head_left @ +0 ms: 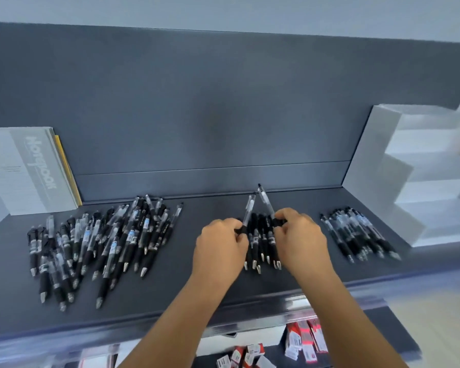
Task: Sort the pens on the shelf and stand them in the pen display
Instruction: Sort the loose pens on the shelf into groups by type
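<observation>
Shelf [170,296]: grey pad [29,168] reads "Notebook"; pens' [101,240] labels illegible.

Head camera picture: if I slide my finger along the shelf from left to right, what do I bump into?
Grey notebook standing upright → big messy heap of black pens → left hand → small row of black pens between the hands → right hand → neat bunch of black pens → white stepped pen display.

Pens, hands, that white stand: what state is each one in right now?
Left hand: pinches one pen, raised.
Right hand: pinches another pen, raised.
Left pile: loose, jumbled, lying flat.
Middle group: lying flat between the hands.
Right group: lying flat, roughly parallel.
Pen display: no pens visible in it.
Notebooks: closed, leaning upright.
</observation>
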Available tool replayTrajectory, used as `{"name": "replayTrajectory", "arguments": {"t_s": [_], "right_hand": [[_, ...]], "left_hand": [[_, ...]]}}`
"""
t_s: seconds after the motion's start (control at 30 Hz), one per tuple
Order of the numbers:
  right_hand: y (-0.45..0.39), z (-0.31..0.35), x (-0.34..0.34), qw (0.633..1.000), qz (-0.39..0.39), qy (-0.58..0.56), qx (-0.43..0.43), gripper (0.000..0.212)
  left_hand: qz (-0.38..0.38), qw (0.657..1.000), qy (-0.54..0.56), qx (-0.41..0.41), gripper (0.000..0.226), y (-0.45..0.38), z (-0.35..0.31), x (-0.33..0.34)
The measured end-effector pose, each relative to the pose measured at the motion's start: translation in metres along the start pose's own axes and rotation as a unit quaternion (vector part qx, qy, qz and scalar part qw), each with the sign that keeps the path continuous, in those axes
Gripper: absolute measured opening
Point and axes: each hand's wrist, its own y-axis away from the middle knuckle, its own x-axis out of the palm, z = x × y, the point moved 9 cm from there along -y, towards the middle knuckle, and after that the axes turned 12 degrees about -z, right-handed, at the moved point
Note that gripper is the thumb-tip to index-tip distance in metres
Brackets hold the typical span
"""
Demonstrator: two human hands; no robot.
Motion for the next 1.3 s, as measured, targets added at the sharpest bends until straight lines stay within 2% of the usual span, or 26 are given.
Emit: {"name": "replayTrajectory", "arguments": {"t_s": [0.3, 0.57, 0.73, 1.0, 1.13, 1.3], "right_hand": [[-0.024, -0.125, -0.052, 0.997, 0.009, 0.059, 0.046, 0.026], [-0.041, -0.189, -0.061, 0.994, 0.037, 0.086, 0.049, 0.027], [-0.042, -0.195, -0.047, 0.992, 0.081, 0.096, 0.023, 0.021], [-0.036, -0.192, -0.036, 0.987, 0.121, 0.108, -0.015, 0.012], [-0.034, -0.181, -0.041, 0.987, 0.109, 0.108, -0.040, 0.019], [-0.024, -0.143, -0.041, 0.985, 0.103, 0.099, -0.099, 0.036]], "left_hand": [[0.062, 0.998, 0.029, 0.011, 0.024, 0.029, -0.103, 0.094], [0.093, 0.994, -0.046, -0.027, 0.022, 0.047, -0.134, 0.153], [0.101, 0.991, -0.080, -0.038, 0.019, 0.050, -0.140, 0.172], [0.124, 0.986, -0.109, -0.012, 0.017, 0.053, -0.145, 0.182], [0.131, 0.982, -0.134, 0.013, 0.017, 0.054, -0.146, 0.172], [0.102, 0.981, -0.160, 0.049, 0.038, 0.050, -0.138, 0.135]]}}
